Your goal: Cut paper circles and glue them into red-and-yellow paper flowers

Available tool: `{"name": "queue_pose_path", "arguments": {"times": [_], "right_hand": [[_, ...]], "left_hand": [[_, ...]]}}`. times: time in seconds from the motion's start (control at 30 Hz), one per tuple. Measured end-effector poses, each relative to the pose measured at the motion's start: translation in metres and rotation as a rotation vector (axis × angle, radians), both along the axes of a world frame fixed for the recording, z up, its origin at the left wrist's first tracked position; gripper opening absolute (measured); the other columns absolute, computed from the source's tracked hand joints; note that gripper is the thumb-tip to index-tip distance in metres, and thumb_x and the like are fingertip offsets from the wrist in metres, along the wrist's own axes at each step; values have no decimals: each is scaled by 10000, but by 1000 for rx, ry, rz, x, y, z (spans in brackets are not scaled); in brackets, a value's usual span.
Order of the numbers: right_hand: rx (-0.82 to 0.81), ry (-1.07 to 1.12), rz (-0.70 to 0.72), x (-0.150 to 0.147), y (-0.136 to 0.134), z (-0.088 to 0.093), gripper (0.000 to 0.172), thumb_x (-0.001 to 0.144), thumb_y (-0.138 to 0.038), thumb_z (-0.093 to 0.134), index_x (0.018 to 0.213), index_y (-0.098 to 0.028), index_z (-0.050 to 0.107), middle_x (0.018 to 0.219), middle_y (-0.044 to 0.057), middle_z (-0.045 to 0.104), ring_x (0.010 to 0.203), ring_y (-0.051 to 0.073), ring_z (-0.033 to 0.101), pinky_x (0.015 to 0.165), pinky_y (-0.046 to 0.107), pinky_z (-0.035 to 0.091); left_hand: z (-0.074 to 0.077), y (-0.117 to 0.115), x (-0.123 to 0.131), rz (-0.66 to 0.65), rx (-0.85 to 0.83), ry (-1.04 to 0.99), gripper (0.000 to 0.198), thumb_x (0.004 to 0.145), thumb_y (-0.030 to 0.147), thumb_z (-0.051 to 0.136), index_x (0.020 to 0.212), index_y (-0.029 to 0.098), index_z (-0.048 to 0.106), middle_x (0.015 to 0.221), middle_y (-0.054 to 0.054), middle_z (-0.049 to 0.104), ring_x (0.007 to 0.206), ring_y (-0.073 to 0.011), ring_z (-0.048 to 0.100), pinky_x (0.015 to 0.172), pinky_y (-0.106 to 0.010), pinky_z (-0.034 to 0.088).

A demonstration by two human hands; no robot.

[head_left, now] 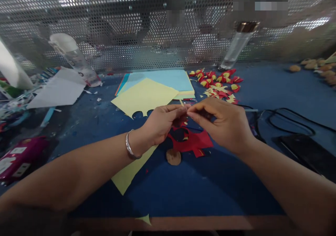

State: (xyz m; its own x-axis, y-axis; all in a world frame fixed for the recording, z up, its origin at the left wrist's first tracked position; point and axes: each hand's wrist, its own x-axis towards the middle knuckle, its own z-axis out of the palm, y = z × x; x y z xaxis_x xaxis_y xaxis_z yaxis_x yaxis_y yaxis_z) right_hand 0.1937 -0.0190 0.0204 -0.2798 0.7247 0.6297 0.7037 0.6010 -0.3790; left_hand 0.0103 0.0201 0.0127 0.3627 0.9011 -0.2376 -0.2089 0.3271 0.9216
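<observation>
My left hand (163,123) is closed in a pinch, and a narrow pale yellow paper strip (181,103) sticks up from its fingertips. My right hand (226,124) is pinched too, its thumb and forefinger meeting the left fingertips; what lies between them is too small to make out. Just beneath the hands lies a red paper scrap (193,142) with cut-out holes. A round tan disc (173,157) sits below it. Left of the hands is a yellow paper sheet (147,96) with scalloped cuts along its near edge; another yellow piece (128,174) lies under my left forearm.
Behind are stacked coloured sheets (168,78) and a pile of small red-and-yellow paper pieces (210,78). A clear bottle (235,49) and a white-capped bottle (76,61) stand near the perforated metal screen (147,33). A black phone (307,150) and cable (286,126) lie right, a magenta object (23,155) left.
</observation>
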Motion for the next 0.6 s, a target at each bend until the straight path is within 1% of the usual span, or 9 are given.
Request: {"name": "queue_pose_path", "arguments": {"times": [0.07, 0.2, 0.3, 0.37, 0.43, 0.5, 0.53, 0.6], "right_hand": [[-17, 10, 13, 0, 2, -5, 125, 1020, -239, 638, 925, -229, 719, 878, 29, 770, 785, 181, 706, 718, 317, 522], [-31, 23, -5, 3, 1, -8, 131, 1033, -252, 618, 965, -225, 727, 925, 41, 780, 812, 183, 712, 731, 314, 530], [-19, 10, -25, 6, -7, -4, 138, 1041, -258, 611, 1045, -202, 737, 950, 47, 776, 803, 170, 701, 725, 302, 531], [-5, -40, -57, 9, -17, 1, 135, 1040, -258, 620, 1066, -190, 734, 958, 49, 773, 804, 167, 707, 743, 301, 545], [14, -122, -137, 17, -33, 8, 125, 1039, -270, 630, 1066, -195, 726, 953, 53, 771, 814, 185, 721, 758, 320, 558], [10, -200, -285, 34, -54, 12, 141, 1047, -306, 625, 1112, -216, 713, 968, 67, 769, 846, 222, 735, 781, 362, 564], [-11, -233, -365, 47, -65, 12, 169, 1051, -337, 622, 1153, -230, 705, 995, 79, 769, 870, 243, 741, 807, 388, 567], [-63, -314, -560, 85, -89, 6, 230, 1028, -417, 664, 1198, -267, 698, 1013, 99, 768, 854, 274, 734, 785, 421, 545]], "left_hand": [[-2, 1, 0, -16, 25, 4, 81, 865, 227, 819, 797, 182, 819, 799, -18, 742, 694, -90, 594, 710, -241, 492], [-6, 3, -1, -18, 83, 48, 106, 853, 270, 836, 784, 194, 807, 774, -12, 733, 687, -99, 614, 697, -250, 496], [-10, 5, -2, -27, 131, 79, 125, 867, 307, 827, 824, 191, 812, 763, -17, 742, 700, -110, 643, 700, -251, 505], [-12, 4, -3, -34, 161, 88, 147, 861, 331, 840, 865, 185, 818, 786, -27, 758, 731, -119, 668, 716, -254, 515], [-12, 2, -5, -48, 195, 87, 192, 856, 365, 858, 895, 180, 822, 825, -39, 774, 767, -128, 689, 745, -264, 531], [-11, -2, -5, -65, 236, 96, 221, 867, 395, 858, 890, 179, 819, 858, -50, 780, 782, -133, 694, 765, -277, 542], [-10, -4, -6, -75, 256, 106, 224, 874, 399, 854, 876, 179, 815, 871, -55, 782, 780, -134, 691, 766, -283, 545], [-9, -7, -5, -85, 288, 128, 221, 889, 395, 838, 853, 180, 807, 896, -65, 787, 766, -136, 682, 755, -295, 548]]}}
